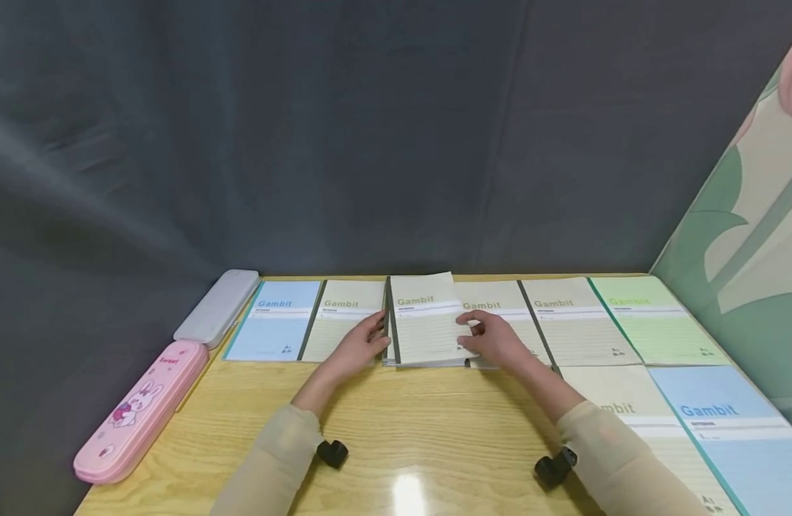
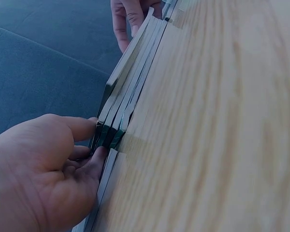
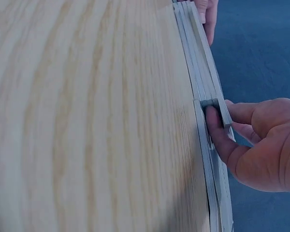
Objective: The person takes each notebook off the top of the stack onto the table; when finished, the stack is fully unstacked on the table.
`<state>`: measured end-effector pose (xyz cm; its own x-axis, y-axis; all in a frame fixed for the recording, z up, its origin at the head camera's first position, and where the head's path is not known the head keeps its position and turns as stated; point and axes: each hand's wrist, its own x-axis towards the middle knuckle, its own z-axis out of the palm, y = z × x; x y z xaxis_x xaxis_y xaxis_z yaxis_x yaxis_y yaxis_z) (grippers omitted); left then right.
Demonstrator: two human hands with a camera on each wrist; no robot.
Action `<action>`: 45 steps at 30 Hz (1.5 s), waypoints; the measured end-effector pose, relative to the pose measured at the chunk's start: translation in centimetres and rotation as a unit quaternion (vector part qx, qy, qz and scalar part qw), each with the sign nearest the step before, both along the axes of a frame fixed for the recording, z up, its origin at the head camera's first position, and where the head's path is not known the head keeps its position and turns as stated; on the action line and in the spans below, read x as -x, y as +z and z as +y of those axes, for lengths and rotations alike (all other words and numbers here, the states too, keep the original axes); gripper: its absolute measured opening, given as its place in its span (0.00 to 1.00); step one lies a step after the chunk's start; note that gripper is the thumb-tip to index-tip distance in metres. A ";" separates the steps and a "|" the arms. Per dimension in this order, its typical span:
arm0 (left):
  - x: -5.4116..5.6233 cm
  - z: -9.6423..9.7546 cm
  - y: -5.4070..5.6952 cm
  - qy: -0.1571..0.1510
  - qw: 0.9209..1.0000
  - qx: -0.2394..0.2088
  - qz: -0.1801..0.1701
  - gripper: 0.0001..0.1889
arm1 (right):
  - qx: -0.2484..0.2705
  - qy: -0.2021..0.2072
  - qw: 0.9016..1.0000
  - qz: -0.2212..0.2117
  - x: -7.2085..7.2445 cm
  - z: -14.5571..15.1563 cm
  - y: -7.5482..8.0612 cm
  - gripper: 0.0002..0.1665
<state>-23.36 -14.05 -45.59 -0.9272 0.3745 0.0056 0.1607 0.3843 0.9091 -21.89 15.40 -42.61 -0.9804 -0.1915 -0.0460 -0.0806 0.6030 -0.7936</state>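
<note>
A small stack of notebooks lies at the middle of the back row, topped by a beige notebook (image 1: 428, 333) with a dark spine and "Gambit" on its cover. My right hand (image 1: 497, 340) pinches the top notebook at its right edge. In the right wrist view, the thumb (image 3: 217, 130) is under that raised edge and the fingers are on its far side. Along the stack's spine side, my left hand (image 1: 359, 349) rests its fingertips on the edge. The left wrist view shows the stacked notebooks (image 2: 135, 82) edge-on, with the top one lifted slightly apart.
Flat in the back row lie a blue notebook (image 1: 273, 333), several beige ones and a green notebook (image 1: 660, 326). Another blue notebook (image 1: 731, 437) is at the front right. A pink pencil case (image 1: 144, 412) and a white case (image 1: 218, 308) line the left edge.
</note>
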 end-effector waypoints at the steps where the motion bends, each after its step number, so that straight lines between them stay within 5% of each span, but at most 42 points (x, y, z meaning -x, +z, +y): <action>1: 0.1 0.0 0.0 -0.001 1.000 -0.001 -0.001 0.34 | 0.005 -0.005 1.000 -0.004 -0.1 0.1 0.0 0.23; 18: 0.1 0.0 -0.2 0.001 1.000 -0.004 -0.013 0.36 | 0.120 -0.031 0.991 -0.048 -3.3 2.2 -0.6 0.24; 45: 0.0 0.0 0.0 -0.008 1.000 -0.015 -0.010 0.35 | 0.083 -0.102 0.987 -0.092 -12.8 7.3 -1.0 0.29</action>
